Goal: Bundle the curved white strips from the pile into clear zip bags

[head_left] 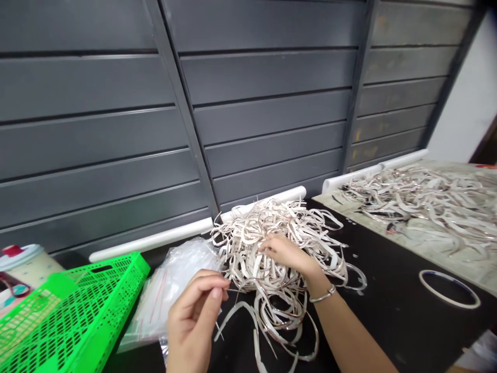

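A wall of grey slatted metal panels (155, 103) fills the background, with a white plastic tube (151, 239) running along its foot behind a black bench (388, 311). At the far right of the bench lies a pale speckled board (438, 238) spread with a loose layer of curled strips (415, 199), pale with a silvery sheen. At the left, a bright green plastic crate (70, 316) sits tilted, its perforated sides facing up, and beyond it stands a lidded cup (23, 264). A stack of clear zip bags (166, 295) with red closure lines lies between the crate and the middle of the bench, where a big tangle of pale strips (267, 259) is heaped, with some loops trailing toward the bench edge. The right hand (285, 254) lies on top of this tangle, fingers curled down into the strips (a thin bangle (322, 294) circles that wrist), though whether it has actually gripped any cannot be told. The left hand (192, 316) is raised just beside the heap, thumb and fingertips pinched together; anything between them is too thin to make out. A ring of tape (449, 289) lies on the black surface near the board.
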`<state>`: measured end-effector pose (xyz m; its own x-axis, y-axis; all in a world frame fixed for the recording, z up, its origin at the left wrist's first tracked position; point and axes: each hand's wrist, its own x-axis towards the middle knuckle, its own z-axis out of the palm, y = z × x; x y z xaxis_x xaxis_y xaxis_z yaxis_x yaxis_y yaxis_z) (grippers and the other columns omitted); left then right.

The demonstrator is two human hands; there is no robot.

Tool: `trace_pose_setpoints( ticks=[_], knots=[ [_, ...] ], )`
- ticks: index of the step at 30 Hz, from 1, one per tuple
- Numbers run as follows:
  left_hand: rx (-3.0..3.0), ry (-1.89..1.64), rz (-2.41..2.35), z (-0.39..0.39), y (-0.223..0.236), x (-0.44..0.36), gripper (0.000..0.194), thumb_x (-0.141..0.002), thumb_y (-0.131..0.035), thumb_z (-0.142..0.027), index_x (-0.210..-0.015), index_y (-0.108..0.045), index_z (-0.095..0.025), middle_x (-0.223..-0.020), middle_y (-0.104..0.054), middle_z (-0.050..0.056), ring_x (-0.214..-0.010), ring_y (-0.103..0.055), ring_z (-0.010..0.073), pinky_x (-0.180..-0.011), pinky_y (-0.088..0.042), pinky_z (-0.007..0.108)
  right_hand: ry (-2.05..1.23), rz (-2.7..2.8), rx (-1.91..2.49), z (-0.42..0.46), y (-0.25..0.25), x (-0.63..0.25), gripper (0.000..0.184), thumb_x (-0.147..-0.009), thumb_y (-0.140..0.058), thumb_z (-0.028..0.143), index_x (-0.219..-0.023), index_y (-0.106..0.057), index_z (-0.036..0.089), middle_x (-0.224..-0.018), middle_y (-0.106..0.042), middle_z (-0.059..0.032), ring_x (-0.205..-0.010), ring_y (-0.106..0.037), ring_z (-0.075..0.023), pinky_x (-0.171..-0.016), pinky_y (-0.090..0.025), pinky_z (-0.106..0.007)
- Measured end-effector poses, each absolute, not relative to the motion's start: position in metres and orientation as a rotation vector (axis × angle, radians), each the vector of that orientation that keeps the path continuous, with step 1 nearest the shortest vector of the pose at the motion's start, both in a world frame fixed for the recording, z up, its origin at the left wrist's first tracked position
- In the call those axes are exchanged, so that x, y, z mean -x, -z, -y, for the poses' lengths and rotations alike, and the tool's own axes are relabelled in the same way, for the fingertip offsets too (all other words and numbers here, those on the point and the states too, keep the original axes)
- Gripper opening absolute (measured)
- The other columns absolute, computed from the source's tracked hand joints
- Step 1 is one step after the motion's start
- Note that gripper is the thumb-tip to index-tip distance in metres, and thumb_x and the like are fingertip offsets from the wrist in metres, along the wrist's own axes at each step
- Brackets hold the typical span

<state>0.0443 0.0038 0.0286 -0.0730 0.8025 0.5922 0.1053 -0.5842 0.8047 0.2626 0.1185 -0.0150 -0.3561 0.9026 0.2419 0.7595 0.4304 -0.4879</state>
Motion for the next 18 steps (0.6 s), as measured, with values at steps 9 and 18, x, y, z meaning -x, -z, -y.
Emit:
trace_pose_setpoints(
  ticks=[9,18],
  knots=[
    [-1.58,-1.721,-0.94,-0.001,-0.034,-0.041,0.013,-0.078,-0.063,-0.028,-0.071,-0.066,-0.017,-0.07,-0.055,0.002,-0.062,-0.05,0.0124,-0.055,-0.043,0.021,-0.279,2.156,1.574,-0.124,0.025,-0.259,0.029,-0.079,-0.047,0.009,-0.096,-0.068,0.017,-0.095,-0.065,-0.0084,-0.094,-0.058,-0.0221,-0.083,-0.04,-0.03],
    [-1.622,-1.671,-0.921,-0.004,-0.029,-0.035,0.011,-0.082,-0.058,-0.024,-0.078,-0.066,-0.018,-0.072,-0.055,0.002,-0.065,-0.051,0.0124,-0.058,-0.044,0.022,-0.207,2.001,1.577,-0.122,0.021,-0.259,0.058,-0.071,-0.038,0.001,-0.126,-0.049,0.015,-0.102,-0.064,-0.0093,-0.087,-0.059,-0.0198,-0.078,-0.042,-0.028]
  ],
)
